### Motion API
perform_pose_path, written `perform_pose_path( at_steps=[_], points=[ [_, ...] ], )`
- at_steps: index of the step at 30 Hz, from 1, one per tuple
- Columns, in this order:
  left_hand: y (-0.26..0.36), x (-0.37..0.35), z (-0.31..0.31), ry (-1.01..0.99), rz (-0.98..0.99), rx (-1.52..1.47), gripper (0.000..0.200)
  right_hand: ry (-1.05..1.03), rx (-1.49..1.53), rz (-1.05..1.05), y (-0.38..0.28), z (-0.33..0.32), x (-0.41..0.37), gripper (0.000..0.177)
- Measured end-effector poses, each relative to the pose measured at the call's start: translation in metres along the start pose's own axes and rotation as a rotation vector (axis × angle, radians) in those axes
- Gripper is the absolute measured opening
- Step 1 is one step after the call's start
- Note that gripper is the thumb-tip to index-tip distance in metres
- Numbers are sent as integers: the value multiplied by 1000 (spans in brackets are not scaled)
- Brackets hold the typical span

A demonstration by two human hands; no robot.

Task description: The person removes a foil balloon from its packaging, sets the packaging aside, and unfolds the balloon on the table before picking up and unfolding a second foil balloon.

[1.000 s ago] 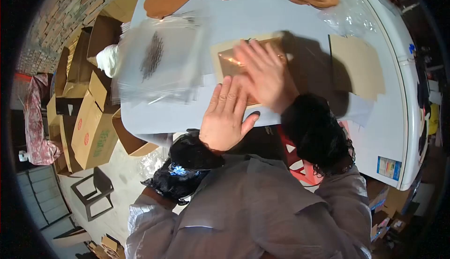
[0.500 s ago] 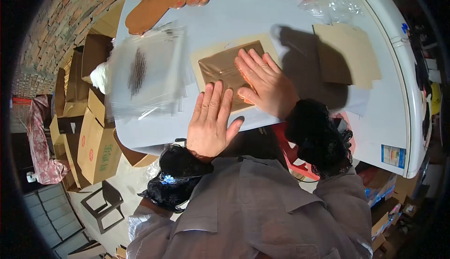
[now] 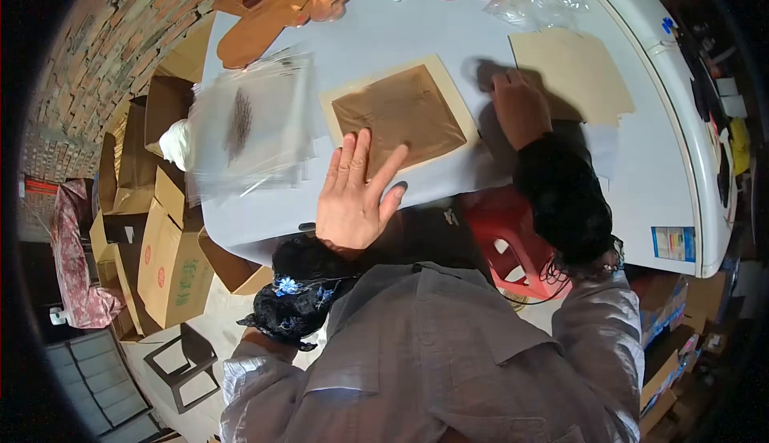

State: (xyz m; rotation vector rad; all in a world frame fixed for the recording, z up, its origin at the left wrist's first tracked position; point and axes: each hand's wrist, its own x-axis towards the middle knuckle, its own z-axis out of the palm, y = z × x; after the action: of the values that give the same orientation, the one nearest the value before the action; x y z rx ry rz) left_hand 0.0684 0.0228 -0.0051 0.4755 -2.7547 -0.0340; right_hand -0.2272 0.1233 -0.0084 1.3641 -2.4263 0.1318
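Grey shirt (image 3: 424, 339) nearest me, then the black fluffy cuffs (image 3: 561, 195) on both wrists. Red stool (image 3: 501, 239) tucked below the table edge. Left hand (image 3: 351, 207): palm down, fingers and thumb spread, gripping nothing, fingertips over the near edge of the brown sheet (image 3: 404, 110). That sheet lies flat on the pale table (image 3: 392, 38), in front of the person, with a cream card (image 3: 451, 94) showing around it as a border; faint creases in the brown. Right hand (image 3: 522, 114): off to the right, fingers curled, beside the loose tan cardboard (image 3: 581, 70). Can't tell whether it pinches anything or touches the cardboard.

Step, my read: smoothing the sheet flat, right hand away from it. Next move would call for a light left palm and a right-hand grip that doesn't drag the sheet.

Left of the sheet, well apart: clear plastic sleeves (image 3: 276, 122), stacked, dark mark in the middle. Far end: brown soft pieces (image 3: 260, 34), crumpled clear plastic (image 3: 545, 2). Beyond, brick wall (image 3: 120, 66).
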Motion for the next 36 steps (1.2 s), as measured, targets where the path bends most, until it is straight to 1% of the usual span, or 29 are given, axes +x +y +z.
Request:
perform_pose_path(
  at_steps=[2, 5, 8, 11, 14, 17, 20, 23, 26, 29, 33, 36],
  points=[
    [1, -1, 3, 9, -11, -18, 51, 37, 17, 25, -3, 5, -1, 10],
    [0, -1, 4, 8, -9, -4, 51, 186, 52, -80, 3, 13, -7, 9],
    [0, -1, 6, 9, -11, 4, 51, 193, -65, -166, 4, 9, -16, 10],
    [1, -1, 4, -2, -1, 9, 50, 81, -93, -203, 6, -2, -23, 20],
    [1, -1, 5, -10, 4, 21, 49, 4, 5, -109, 10, -8, -25, 20],
    [1, 0, 4, -13, -3, 18, 50, 78, 82, -64, 8, -6, -27, 17],
    [1, 0, 3, -17, -9, 8, 52, 34, 201, 22, 2, -20, -36, 13],
    [1, 0, 4, -15, -34, -25, 55, 99, 543, 60, 0, -33, -62, 11],
    [1, 0, 3, -24, -34, -21, 57, 48, 848, 120, -16, -60, -103, 13],
    [1, 0, 5, -27, -34, 0, 57, 42, 843, 160, -33, -66, -131, 14],
    [1, 1, 5, -27, -27, -5, 57, 62, 828, 172, -42, -61, -132, 14],
    [1, 1, 4, -40, -21, 2, 57, 106, 683, 178, -44, -60, -128, 14]
  ],
)
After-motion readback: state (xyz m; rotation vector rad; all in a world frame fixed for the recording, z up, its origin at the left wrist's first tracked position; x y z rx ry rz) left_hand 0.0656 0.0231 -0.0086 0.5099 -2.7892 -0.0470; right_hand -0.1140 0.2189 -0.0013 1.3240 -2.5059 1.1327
